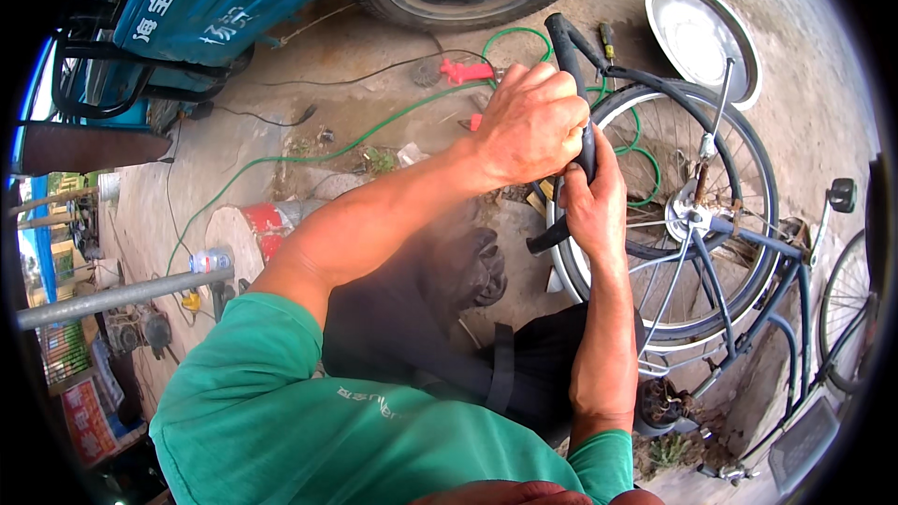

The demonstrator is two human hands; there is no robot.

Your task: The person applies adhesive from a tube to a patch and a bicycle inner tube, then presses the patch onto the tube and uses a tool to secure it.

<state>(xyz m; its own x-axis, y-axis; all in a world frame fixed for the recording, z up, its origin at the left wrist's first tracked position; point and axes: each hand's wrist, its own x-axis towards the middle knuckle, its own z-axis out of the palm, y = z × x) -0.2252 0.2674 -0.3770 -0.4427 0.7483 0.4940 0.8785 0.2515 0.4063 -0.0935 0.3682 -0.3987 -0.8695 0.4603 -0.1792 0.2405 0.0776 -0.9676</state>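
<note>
A black bicycle inner tube (567,54) is stretched up in front of me, and part of it loops down around the wheel. My right hand (596,194) grips the tube between thumb and fingers. Just above it, my left hand (531,123) is closed in a fist against the tube's side; its curled fingers hide whatever they hold. Beside my hands stands the spoked bicycle wheel (769,182) with its pale-sided tyre, fixed in a dark blue bicycle frame (748,341).
A metal basin (687,30) sits beyond the wheel, near a screwdriver (607,41). A red tool (465,71) and a green hose (271,160) lie on the ground. A blue vehicle (238,14) stands far left, and a red-and-white cylinder (266,224) is by my left arm.
</note>
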